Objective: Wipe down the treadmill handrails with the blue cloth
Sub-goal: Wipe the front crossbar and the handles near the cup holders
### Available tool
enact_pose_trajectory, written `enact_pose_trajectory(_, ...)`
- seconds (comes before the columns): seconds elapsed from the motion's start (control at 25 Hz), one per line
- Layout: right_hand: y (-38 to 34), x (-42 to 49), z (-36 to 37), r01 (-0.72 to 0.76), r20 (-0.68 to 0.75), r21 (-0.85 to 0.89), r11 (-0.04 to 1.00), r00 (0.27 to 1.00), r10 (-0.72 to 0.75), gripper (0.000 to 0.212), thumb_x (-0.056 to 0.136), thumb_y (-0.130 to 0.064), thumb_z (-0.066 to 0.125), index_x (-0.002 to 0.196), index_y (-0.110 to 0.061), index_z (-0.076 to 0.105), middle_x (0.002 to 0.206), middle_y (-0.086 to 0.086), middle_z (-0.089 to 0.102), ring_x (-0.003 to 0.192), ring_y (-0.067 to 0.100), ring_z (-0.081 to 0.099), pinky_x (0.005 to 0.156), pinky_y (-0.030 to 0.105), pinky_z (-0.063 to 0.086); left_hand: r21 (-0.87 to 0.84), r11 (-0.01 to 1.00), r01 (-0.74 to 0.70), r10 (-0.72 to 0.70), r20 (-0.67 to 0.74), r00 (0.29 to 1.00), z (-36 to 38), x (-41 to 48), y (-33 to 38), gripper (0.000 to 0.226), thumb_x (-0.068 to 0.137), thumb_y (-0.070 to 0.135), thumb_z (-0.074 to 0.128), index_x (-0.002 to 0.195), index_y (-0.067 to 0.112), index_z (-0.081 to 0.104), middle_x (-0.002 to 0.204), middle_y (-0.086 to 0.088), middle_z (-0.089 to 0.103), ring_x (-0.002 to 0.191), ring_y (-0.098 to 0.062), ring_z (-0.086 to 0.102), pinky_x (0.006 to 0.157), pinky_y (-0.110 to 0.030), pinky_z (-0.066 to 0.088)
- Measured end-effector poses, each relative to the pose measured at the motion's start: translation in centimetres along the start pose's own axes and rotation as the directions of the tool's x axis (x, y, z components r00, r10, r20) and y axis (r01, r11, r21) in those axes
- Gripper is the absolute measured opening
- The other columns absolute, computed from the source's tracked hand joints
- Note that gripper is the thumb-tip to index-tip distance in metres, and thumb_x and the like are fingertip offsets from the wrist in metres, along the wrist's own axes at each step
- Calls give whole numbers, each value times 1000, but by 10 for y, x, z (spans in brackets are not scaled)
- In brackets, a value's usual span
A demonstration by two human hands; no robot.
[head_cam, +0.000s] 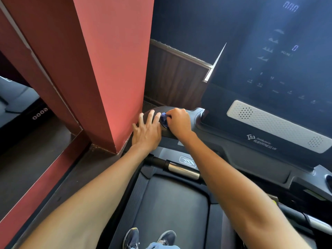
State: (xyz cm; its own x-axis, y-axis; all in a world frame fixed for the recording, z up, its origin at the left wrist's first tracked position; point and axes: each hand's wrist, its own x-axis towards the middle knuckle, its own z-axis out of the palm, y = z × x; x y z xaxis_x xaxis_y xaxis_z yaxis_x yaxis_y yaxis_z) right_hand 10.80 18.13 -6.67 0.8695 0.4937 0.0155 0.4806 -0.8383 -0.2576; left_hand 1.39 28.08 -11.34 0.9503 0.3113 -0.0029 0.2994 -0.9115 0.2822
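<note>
A person's right hand (177, 121) is gripping a bunched blue cloth (163, 118) against the left handrail (156, 131), left hand (146, 131) lying flat beside it, likely needing strokes along the rail next.

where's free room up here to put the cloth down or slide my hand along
Free: the dark console ledge between the right hand and the white speaker grille, and the belt between the chrome grip and the shoes. Crowded: the left corner, where the left hand and blue cloth sit close beside the red pillar.
</note>
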Motion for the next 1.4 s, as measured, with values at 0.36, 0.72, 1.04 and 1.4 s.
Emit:
enact_pose_trajectory(0.36,1,1,-47,198,220,-317,928,967,-131,20,97,-22,61,103,-8,74,106,15,70,97,33,67,70,32,40,15,1000,-19,19,-3,1000,-5,-2,0,50,106,30,34,155,22,31,162,-5,31,143,-42,31,94,-62,47)
enact_pose_trajectory(0.72,-14,-18,-11,-115,35,246,963,993,110,8,94,-13,58,93,-7,64,98,17,69,91,34,62,69,31,35,-44,999,4,-3,27,1000,-2,1,2,50,106,33,34,155,25,26,164,-3,23,147,-41,23,100,-63,40)
enact_pose_trajectory(1.04,-12,-24,-42,275,316,-273,922,931,-184,23,99,-12,48,114,-2,62,118,19,65,107,36,63,75,35,41,-31,1000,-6,5,-20,1000,4,2,-4,50,105,33,37,155,24,34,162,-3,32,142,-42,31,92,-63,45)
enact_pose_trajectory(1.4,-6,-27,-19,-3,117,277,961,993,-31,12,93,-15,61,91,-8,52,91,14,66,78,26,55,68,33,39,-10,1000,4,-4,20,1000,1,3,1,53,105,35,38,156,26,25,165,-2,22,147,-39,23,98,-61,42)
